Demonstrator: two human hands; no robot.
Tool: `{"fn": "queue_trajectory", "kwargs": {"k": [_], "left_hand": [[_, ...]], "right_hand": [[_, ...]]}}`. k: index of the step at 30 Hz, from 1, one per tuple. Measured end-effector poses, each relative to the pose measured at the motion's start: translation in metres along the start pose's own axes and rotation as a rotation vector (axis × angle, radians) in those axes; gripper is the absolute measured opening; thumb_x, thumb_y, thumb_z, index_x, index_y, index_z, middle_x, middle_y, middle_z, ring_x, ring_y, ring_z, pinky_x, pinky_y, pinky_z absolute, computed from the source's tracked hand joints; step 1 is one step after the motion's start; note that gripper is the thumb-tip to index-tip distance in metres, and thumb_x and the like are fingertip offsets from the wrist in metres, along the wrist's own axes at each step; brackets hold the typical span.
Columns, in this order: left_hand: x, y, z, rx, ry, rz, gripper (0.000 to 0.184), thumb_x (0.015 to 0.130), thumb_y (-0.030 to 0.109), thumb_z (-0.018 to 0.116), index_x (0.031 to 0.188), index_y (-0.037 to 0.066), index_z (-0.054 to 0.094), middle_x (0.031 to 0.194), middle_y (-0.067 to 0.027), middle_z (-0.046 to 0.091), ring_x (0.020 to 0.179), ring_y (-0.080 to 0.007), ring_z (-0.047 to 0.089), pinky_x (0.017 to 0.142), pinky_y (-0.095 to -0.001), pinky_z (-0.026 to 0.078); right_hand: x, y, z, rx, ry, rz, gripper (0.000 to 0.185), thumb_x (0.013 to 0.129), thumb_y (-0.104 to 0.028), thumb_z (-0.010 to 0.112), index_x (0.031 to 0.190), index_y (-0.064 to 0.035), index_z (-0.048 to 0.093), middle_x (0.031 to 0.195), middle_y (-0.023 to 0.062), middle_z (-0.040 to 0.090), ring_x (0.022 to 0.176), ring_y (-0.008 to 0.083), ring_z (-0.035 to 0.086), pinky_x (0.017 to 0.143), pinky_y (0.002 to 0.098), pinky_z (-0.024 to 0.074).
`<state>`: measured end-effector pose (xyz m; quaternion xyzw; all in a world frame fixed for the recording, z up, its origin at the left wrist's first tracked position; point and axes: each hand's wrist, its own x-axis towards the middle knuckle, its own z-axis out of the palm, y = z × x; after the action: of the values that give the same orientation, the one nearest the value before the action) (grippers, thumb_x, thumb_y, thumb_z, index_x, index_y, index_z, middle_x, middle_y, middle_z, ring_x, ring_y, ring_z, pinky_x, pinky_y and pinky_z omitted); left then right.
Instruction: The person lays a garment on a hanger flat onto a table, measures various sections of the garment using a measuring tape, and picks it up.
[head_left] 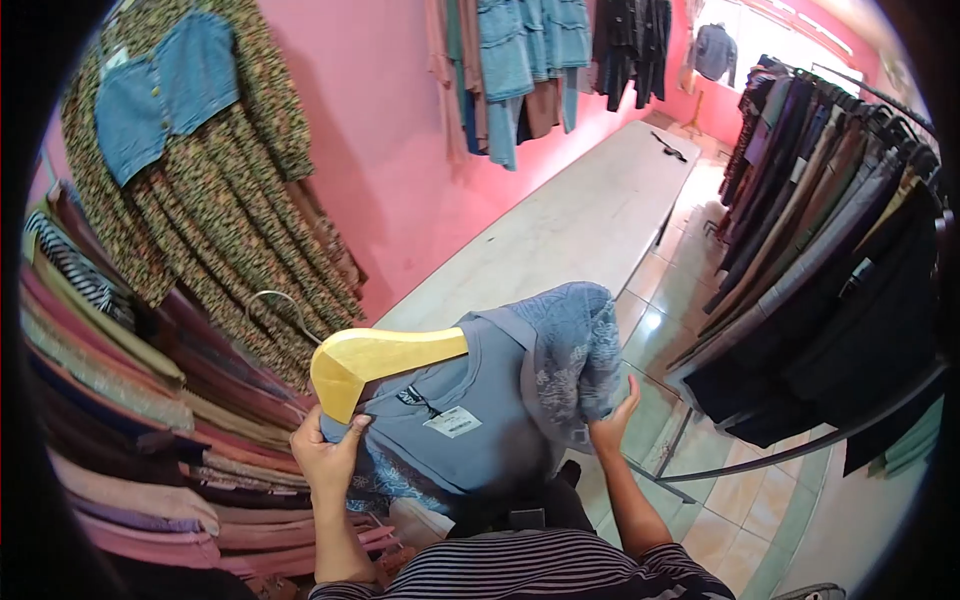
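Note:
A grey-blue garment with patterned denim-like parts is spread in front of me, a white tag hanging at its neckline. Part of a yellow wooden hanger with a metal hook shows bare above the neckline. My left hand is closed on the garment's shoulder just below the hanger, thumb on top. On the other side, my right hand grips the patterned sleeve from below. The lower part of the garment is in shadow and partly hidden.
Beyond the garment stretches a long white table with dark sunglasses at its far end. Folded and hung clothes crowd the left. A full clothes rack stands right; a floral dress hangs on the pink wall.

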<state>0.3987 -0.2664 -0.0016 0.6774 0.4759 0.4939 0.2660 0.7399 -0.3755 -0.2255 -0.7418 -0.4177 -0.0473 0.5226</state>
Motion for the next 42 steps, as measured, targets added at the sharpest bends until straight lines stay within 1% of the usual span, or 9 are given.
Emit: {"fn": "queue_trajectory", "kwargs": {"k": [1, 4, 13, 18, 25, 34, 37, 39, 42], "left_hand": [[0.003, 0.002, 0.012, 0.006, -0.016, -0.006, 0.027, 0.068, 0.017, 0.074, 0.081, -0.002, 0.059, 0.069, 0.0036, 0.055, 0.065, -0.0051, 0.046, 0.06, -0.0202, 0.039], [0.01, 0.008, 0.049, 0.069, -0.059, 0.007, 0.027, 0.068, 0.015, 0.075, 0.081, -0.002, 0.059, 0.068, 0.0025, 0.056, 0.065, -0.0052, 0.047, 0.06, -0.0208, 0.04], [0.029, 0.037, 0.155, 0.243, -0.032, -0.077, 0.03, 0.063, 0.02, 0.076, 0.078, 0.0, 0.061, 0.064, -0.0096, 0.062, 0.055, -0.0126, 0.056, 0.054, -0.027, 0.043], [0.036, 0.047, 0.208, 0.24, 0.021, -0.099, 0.032, 0.064, 0.023, 0.076, 0.079, -0.001, 0.06, 0.063, -0.0112, 0.061, 0.055, -0.0151, 0.056, 0.054, -0.0281, 0.043], [0.045, 0.062, 0.257, 0.279, 0.04, -0.103, 0.031, 0.064, 0.023, 0.076, 0.079, 0.0, 0.06, 0.064, -0.0102, 0.062, 0.057, -0.014, 0.056, 0.055, -0.0278, 0.043], [0.086, 0.058, 0.315, 0.248, -0.005, -0.084, 0.03, 0.064, 0.022, 0.076, 0.074, 0.0, 0.059, 0.061, -0.0082, 0.061, 0.055, -0.0105, 0.055, 0.054, -0.026, 0.043], [0.105, 0.053, 0.341, 0.199, -0.002, -0.07, 0.029, 0.063, 0.019, 0.077, 0.072, 0.0, 0.058, 0.06, -0.0071, 0.061, 0.054, -0.0094, 0.055, 0.052, -0.0243, 0.042], [0.12, 0.047, 0.357, 0.157, -0.012, -0.051, 0.028, 0.063, 0.019, 0.077, 0.072, 0.0, 0.058, 0.061, -0.0068, 0.061, 0.054, -0.0092, 0.055, 0.052, -0.024, 0.042], [0.148, 0.046, 0.379, 0.094, -0.01, 0.005, 0.028, 0.062, 0.018, 0.078, 0.072, 0.001, 0.058, 0.061, -0.0065, 0.061, 0.054, -0.0091, 0.055, 0.052, -0.0236, 0.042]], "right_hand": [[0.014, -0.034, -0.009, 0.05, 0.314, -0.06, 0.075, 0.054, -0.013, 0.068, 0.119, 0.0019, 0.034, 0.117, 0.0202, 0.037, 0.109, 0.0369, 0.034, 0.095, 0.0437, 0.0273], [0.039, -0.045, -0.005, 0.072, 0.293, -0.413, 0.069, 0.055, -0.016, 0.069, 0.113, 0.0013, 0.035, 0.106, 0.0194, 0.039, 0.101, 0.0325, 0.038, 0.088, 0.0427, 0.031], [0.142, -0.013, 0.029, 0.425, 0.078, -0.179, 0.04, 0.062, 0.001, 0.061, 0.098, -0.0001, 0.043, 0.069, 0.0108, 0.051, 0.053, 0.0208, 0.05, 0.05, 0.0279, 0.0423], [0.164, 0.002, 0.015, 0.416, 0.059, -0.431, 0.037, 0.061, 0.0, 0.063, 0.093, -0.001, 0.045, 0.067, 0.0098, 0.048, 0.051, 0.0185, 0.048, 0.048, 0.0272, 0.04], [0.192, 0.013, -0.008, 0.638, -0.011, -0.203, 0.035, 0.061, 0.004, 0.063, 0.092, -0.0007, 0.047, 0.061, 0.0064, 0.046, 0.051, 0.0144, 0.049, 0.047, 0.0254, 0.0391], [0.256, 0.034, -0.039, 0.446, -0.561, -0.519, 0.037, 0.064, -0.009, 0.065, 0.1, -0.0105, 0.059, 0.073, 0.0068, 0.052, 0.057, 0.0227, 0.053, 0.051, 0.03, 0.0441], [0.299, 0.084, -0.033, 0.439, -0.056, -0.612, 0.046, 0.061, -0.01, 0.066, 0.105, -0.0021, 0.054, 0.079, 0.01, 0.055, 0.061, 0.0222, 0.054, 0.056, 0.031, 0.043], [0.335, 0.116, -0.031, 0.312, 0.285, -0.326, 0.05, 0.061, -0.005, 0.063, 0.109, -0.0005, 0.048, 0.09, 0.0104, 0.056, 0.074, 0.0196, 0.056, 0.063, 0.0304, 0.043], [0.416, 0.123, -0.05, 0.379, 0.288, -0.263, 0.057, 0.061, -0.004, 0.064, 0.114, -0.0008, 0.042, 0.1, 0.0105, 0.054, 0.085, 0.0157, 0.054, 0.07, 0.0286, 0.0429]]}}
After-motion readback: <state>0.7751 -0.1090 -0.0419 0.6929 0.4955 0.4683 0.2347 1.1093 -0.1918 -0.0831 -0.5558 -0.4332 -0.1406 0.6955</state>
